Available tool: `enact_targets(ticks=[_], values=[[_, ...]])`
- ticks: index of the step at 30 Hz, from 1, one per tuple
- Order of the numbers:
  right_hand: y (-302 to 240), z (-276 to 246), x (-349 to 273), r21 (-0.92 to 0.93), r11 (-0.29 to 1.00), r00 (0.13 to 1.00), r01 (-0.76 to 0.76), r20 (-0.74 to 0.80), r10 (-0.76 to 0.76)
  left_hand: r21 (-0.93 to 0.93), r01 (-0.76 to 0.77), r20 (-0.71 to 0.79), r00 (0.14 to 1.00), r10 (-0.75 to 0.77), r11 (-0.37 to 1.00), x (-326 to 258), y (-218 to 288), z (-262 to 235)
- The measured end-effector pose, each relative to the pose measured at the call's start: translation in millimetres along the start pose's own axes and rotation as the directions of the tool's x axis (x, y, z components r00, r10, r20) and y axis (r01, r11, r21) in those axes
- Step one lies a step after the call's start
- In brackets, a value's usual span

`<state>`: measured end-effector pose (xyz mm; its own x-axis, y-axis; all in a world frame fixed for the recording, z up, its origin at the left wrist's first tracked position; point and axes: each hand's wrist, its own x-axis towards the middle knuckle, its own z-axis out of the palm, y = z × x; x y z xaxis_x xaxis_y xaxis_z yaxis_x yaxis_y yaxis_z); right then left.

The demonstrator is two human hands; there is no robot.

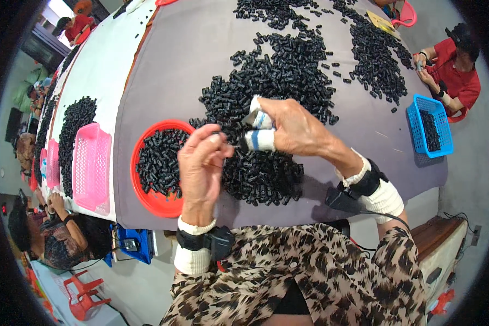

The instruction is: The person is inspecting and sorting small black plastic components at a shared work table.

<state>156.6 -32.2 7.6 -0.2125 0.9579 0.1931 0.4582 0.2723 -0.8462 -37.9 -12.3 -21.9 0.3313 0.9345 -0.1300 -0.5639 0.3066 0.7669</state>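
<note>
My left hand point(201, 168) is raised beside a red round tray point(139, 190), its fingers curled into a pinch with a small black cylindrical piece just showing at the tips. Facing it from the right, my right hand point(301, 130) has white cloth covers with blue stripes on its thumb and finger. Those fingers are bent together; a dark bit shows at the lower tip, but I cannot tell whether it is held or lies behind. Under and beyond both hands spreads a large heap of small black cylindrical pieces point(288, 70). More such pieces point(160, 163) fill much of the tray.
Another black heap point(377, 65) lies at the far right, near a blue basket point(417, 127) and a seated person in red point(456, 76). Pink baskets point(92, 163) stand on the white table point(114, 54) to the left. A cable point(386, 213) trails from my right wrist strap.
</note>
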Motion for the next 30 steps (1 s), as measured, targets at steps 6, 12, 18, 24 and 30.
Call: enact_targets(ticks=[6,12,18,24,30], values=[[25,-27,-18,-0.071,0.993,0.992,-0.096,-0.084,0.09,0.118,-0.137,-0.201,0.967,0.158,0.984,9,17,-50],[45,-29,-27,-0.005,0.973,0.967,-0.232,-0.109,0.23,0.726,-0.202,-0.269,0.796,0.542,0.657,1,35,-107],[45,-32,-40,-0.001,0.979,0.976,-0.203,-0.08,0.203,0.942,-0.276,0.264,0.961,0.083,0.192,17,-37,-24],[61,-30,-54,0.007,0.976,0.972,-0.218,-0.093,0.217,0.845,-0.466,0.458,0.884,-0.097,-0.262,41,-75,-16],[60,-32,-53,0.076,0.945,0.947,-0.317,-0.033,0.32,0.952,-0.132,0.181,0.97,-0.16,0.277,45,-55,-2]])
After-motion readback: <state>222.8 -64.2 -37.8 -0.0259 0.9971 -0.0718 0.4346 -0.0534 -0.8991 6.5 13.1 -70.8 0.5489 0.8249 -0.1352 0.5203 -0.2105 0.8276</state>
